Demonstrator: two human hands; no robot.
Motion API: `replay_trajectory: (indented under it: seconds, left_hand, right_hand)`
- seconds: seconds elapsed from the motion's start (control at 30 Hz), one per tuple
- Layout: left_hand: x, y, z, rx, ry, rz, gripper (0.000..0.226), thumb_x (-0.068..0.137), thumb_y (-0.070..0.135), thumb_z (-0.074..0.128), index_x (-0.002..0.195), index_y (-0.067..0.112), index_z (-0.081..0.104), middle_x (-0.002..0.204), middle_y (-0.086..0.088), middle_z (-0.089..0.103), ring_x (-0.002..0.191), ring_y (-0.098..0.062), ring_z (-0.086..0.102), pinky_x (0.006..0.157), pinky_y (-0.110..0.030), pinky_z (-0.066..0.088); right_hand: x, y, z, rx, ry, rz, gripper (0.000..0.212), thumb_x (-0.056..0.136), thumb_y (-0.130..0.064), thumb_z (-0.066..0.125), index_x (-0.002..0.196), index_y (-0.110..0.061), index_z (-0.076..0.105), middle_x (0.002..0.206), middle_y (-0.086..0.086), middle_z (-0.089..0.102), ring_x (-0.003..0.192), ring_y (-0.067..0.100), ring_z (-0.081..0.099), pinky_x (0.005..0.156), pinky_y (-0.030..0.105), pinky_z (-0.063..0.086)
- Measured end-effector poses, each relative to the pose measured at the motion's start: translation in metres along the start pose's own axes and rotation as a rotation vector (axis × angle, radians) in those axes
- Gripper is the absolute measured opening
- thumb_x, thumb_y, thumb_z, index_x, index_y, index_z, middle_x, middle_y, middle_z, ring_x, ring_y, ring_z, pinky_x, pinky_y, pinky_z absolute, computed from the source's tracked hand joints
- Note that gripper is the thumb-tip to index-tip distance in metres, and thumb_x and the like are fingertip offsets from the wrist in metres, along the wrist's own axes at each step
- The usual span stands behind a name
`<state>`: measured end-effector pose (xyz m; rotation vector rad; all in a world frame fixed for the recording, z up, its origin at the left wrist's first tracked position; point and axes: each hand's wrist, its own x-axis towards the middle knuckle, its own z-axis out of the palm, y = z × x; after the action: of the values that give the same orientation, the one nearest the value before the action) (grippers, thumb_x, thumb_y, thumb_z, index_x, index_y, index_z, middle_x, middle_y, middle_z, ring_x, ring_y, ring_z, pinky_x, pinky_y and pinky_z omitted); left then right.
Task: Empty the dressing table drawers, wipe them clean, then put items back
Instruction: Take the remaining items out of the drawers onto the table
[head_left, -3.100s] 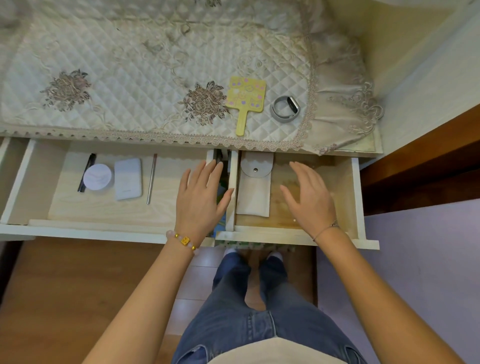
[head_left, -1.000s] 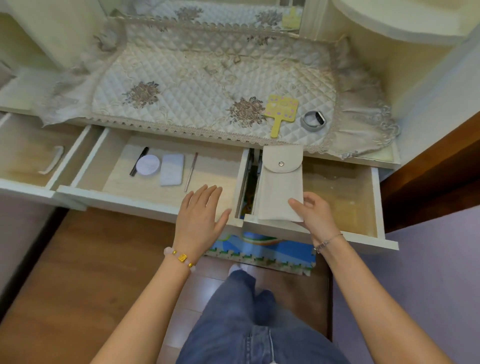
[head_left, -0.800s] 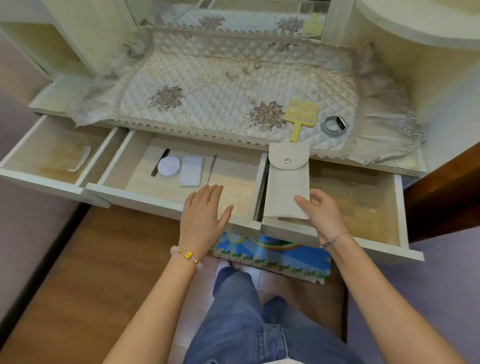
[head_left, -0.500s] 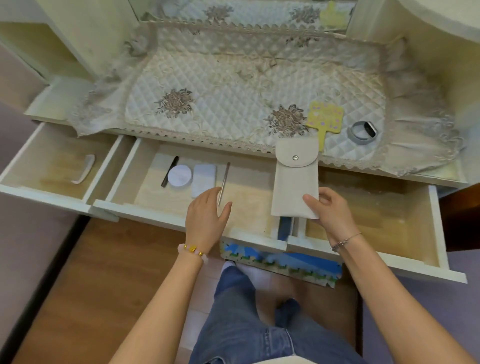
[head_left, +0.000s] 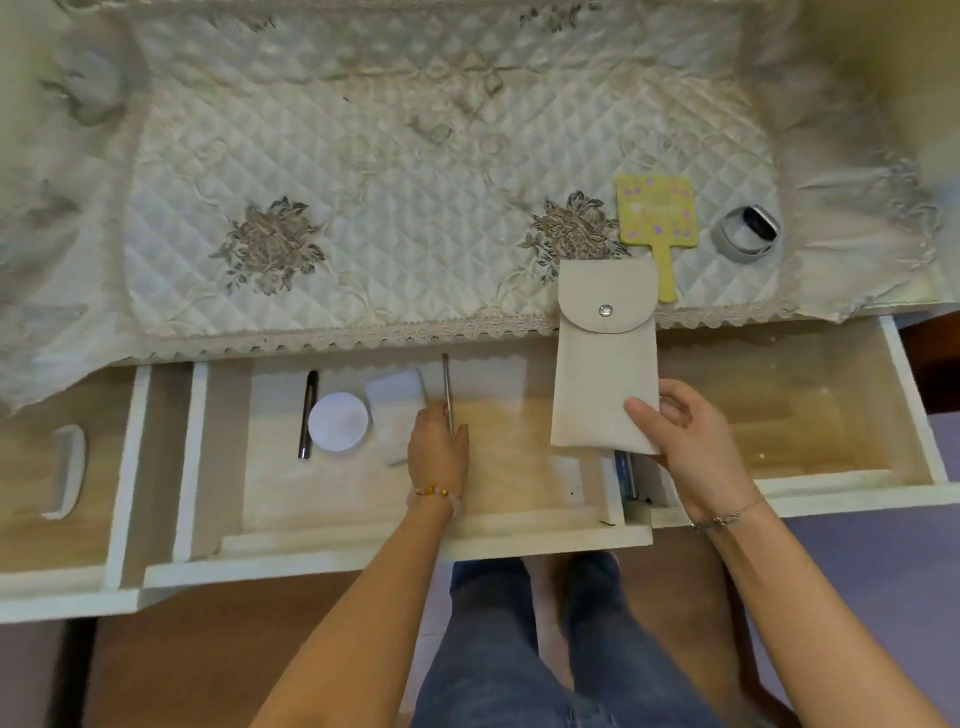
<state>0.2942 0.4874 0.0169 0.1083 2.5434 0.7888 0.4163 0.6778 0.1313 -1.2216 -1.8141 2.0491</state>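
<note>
The person stands at the table (head_left: 904, 300) with three drawers pulled out. The right grip (head_left: 691, 441) pinches the beige pouch (head_left: 602, 374) by its near right corner, thumb on top and fingers behind. The pouch is raised over the gap between the middle drawer (head_left: 363, 551) and the right drawer (head_left: 857, 488). Its long axis runs front to back, and its snap-flap end already overlaps the table's front edge, close to the handle of the yellow hand mirror (head_left: 655, 210). To my eye it only has to go straight ahead and down onto the quilted cloth (head_left: 415, 182).

The left grip (head_left: 439, 452) is inside the middle drawer, fingers curled about the near end of a thin rod (head_left: 447, 384). It looks like a pinch, though the hand covers the contact itself. The rod also lies front to back, its far tip pointing at the table's front edge, so this hand is the nearer one to clear the rest: the white case (head_left: 397, 392) just beside the rod, then the round compact (head_left: 338, 422) and the black pen (head_left: 308, 415).

A pale comb (head_left: 67, 470) lies in the left drawer (head_left: 52, 577), half cut off. Motion blur softens that side. I cannot tell what the small sliver by the left wrist is, what the blue thing down between the drawers is, or whether the pouch holds anything.
</note>
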Motion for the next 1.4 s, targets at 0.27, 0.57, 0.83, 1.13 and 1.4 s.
replay_trajectory:
  seconds: [0.27,0.57,0.83,1.13,1.4]
  left_hand:
    - [0.014,0.007,0.007,0.144,-0.008,-0.023,0.018,0.087,0.000,0.048,0.103,-0.004,0.052,0.107,-0.022,0.054,0.093,-0.039,0.056,0.070,-0.045,0.048]
    - [0.010,0.005,0.006,-0.007,-0.043,-0.187,0.012,0.079,-0.002,0.053,0.087,0.003,0.059,0.084,-0.010,0.058,0.088,-0.032,0.058,0.063,-0.027,0.034]
    - [-0.019,0.010,-0.020,-0.349,0.055,-0.157,0.010,0.077,0.003,0.061,0.082,0.011,0.062,0.071,0.004,0.061,0.068,-0.012,0.057,0.058,-0.014,0.043]
    - [-0.042,0.048,-0.059,-0.586,0.129,0.003,0.017,0.078,0.003,0.061,0.078,0.020,0.058,0.072,0.009,0.060,0.061,0.004,0.055,0.059,-0.012,0.048]
    - [0.011,0.097,-0.088,-0.653,0.120,-0.011,0.013,0.079,0.000,0.059,0.086,0.011,0.060,0.074,0.001,0.057,0.074,-0.015,0.057,0.074,-0.034,0.052]
  right_hand:
    - [0.003,0.012,0.005,0.059,0.042,0.021,0.014,0.086,-0.011,0.063,0.094,-0.022,0.061,0.089,-0.006,0.074,0.083,0.008,0.070,0.062,0.018,0.054]
    - [0.013,0.013,0.004,0.076,0.020,0.039,0.013,0.086,-0.012,0.063,0.094,-0.022,0.059,0.089,-0.009,0.074,0.082,0.007,0.069,0.062,0.019,0.054]
    - [0.024,0.007,0.003,0.049,-0.026,0.051,0.011,0.087,-0.012,0.061,0.094,-0.020,0.058,0.091,-0.002,0.073,0.080,0.009,0.069,0.063,0.021,0.054]
    - [0.038,-0.006,0.012,0.000,-0.113,0.024,0.013,0.087,-0.012,0.062,0.095,-0.022,0.058,0.093,-0.004,0.072,0.080,0.006,0.069,0.060,0.018,0.053]
    - [0.077,-0.029,0.027,-0.035,-0.076,-0.018,0.011,0.087,-0.013,0.062,0.093,-0.022,0.059,0.096,-0.002,0.069,0.090,0.012,0.066,0.080,0.028,0.054]
